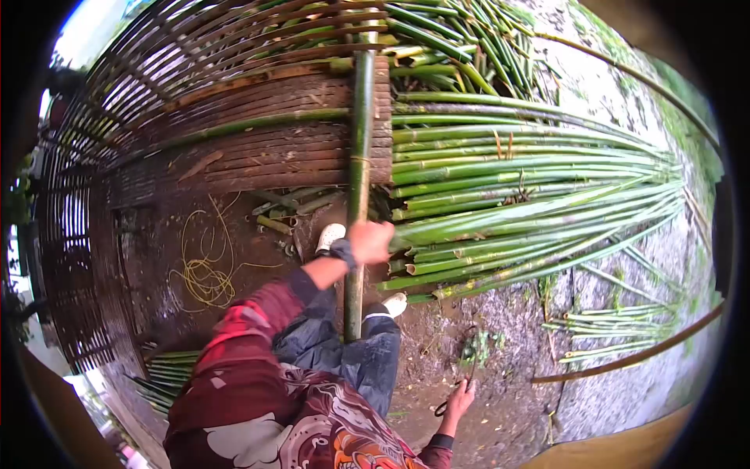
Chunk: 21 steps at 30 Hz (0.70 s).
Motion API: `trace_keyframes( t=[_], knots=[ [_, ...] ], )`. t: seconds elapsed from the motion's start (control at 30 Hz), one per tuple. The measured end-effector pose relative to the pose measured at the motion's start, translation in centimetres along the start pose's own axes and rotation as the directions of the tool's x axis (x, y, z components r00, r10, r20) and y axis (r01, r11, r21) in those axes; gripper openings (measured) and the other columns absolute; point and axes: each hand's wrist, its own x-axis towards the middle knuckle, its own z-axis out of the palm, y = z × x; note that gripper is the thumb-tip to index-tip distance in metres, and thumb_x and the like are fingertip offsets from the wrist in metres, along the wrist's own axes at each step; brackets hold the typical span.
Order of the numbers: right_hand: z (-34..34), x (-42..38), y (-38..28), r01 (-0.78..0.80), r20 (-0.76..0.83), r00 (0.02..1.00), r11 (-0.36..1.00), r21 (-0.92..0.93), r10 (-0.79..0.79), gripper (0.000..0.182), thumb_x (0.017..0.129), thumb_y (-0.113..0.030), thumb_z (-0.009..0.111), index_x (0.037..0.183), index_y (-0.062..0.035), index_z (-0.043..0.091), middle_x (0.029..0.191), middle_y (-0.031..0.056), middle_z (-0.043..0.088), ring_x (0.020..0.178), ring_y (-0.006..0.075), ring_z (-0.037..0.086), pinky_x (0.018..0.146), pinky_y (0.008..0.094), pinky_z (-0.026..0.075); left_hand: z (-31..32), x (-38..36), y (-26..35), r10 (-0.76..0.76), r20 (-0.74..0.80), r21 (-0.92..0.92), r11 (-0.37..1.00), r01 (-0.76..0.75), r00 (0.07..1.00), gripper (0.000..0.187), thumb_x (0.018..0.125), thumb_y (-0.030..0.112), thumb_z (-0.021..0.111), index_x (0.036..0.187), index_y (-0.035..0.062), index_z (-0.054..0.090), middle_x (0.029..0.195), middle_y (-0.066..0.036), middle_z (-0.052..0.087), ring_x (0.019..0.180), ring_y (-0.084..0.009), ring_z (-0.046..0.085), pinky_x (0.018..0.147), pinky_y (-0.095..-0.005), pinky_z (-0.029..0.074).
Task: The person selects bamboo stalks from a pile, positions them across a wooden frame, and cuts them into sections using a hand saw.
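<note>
A thick green bamboo pole (362, 133) runs from the slatted bench down between my legs. My left hand (371, 241) is closed around it at about knee level, with a dark band at the wrist. Just right of these fingers, a blurred green bamboo length (469, 223) stretches away over the pile. Low on the right, my right hand (461, 397) is closed on a slim, dark, blade-like tool (473, 361) that points away from me. Its exact kind is hard to make out. Several cut bamboo poles (500, 168) lie side by side beyond my left hand.
The slatted bamboo bench (273, 152) stands ahead on the left, beside a lattice frame (187, 47). Tangled yellow cord (207, 277) lies on wet ground. More poles (617, 328) lie at right, near a long curved brown pole (625, 359).
</note>
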Motion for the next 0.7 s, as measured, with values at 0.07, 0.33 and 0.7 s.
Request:
trace_keyframes(
  t=[0.07, 0.33, 0.7],
  knots=[
    [-0.2, -1.2, -5.5, -0.063, 0.024, 0.998, 0.995, 0.079, 0.061, 0.026, 0.103, -0.025, 0.054, 0.105, -0.0011, 0.064, 0.079, 0.0073, 0.060, 0.065, 0.0180, 0.056, 0.063, 0.0363, 0.047, -5.3, -4.1, -8.7, -0.041, -0.173, 0.144, 0.987, 0.067, 0.984, 0.024, 0.069, 0.021, 0.072, 0.089, 0.0086, 0.068, 0.083, -0.017, 0.073, 0.082, -0.0376, 0.073, 0.071, -0.0491, 0.057],
    [3.3, -7.2, -12.7, 0.089, -0.049, 0.994, 0.991, -0.099, -0.095, 0.030, 0.100, -0.029, 0.059, 0.100, 0.0009, 0.065, 0.074, 0.0112, 0.062, 0.067, 0.0229, 0.059, 0.063, 0.0404, 0.048, -33.3, -30.6, -47.0, -0.639, -0.542, 0.446, 0.332, 0.831, 0.546, 0.070, 0.068, 0.018, 0.087, 0.133, 0.0189, 0.062, 0.136, -0.014, 0.060, 0.132, -0.0378, 0.051, 0.105, -0.0605, 0.044],
    [6.2, -11.7, -26.1, -0.026, -0.056, 0.998, 0.989, -0.145, 0.018, 0.022, 0.101, -0.023, 0.057, 0.102, -0.0015, 0.062, 0.074, 0.0075, 0.058, 0.051, 0.0189, 0.056, 0.046, 0.0364, 0.046, -26.8, 9.1, -37.9, -0.085, -0.358, 0.369, 0.902, 0.224, 0.930, 0.154, 0.046, 0.059, 0.097, 0.166, 0.0228, 0.009, 0.170, -0.014, 0.021, 0.155, -0.0410, 0.020, 0.123, -0.0697, 0.013]
  ],
)
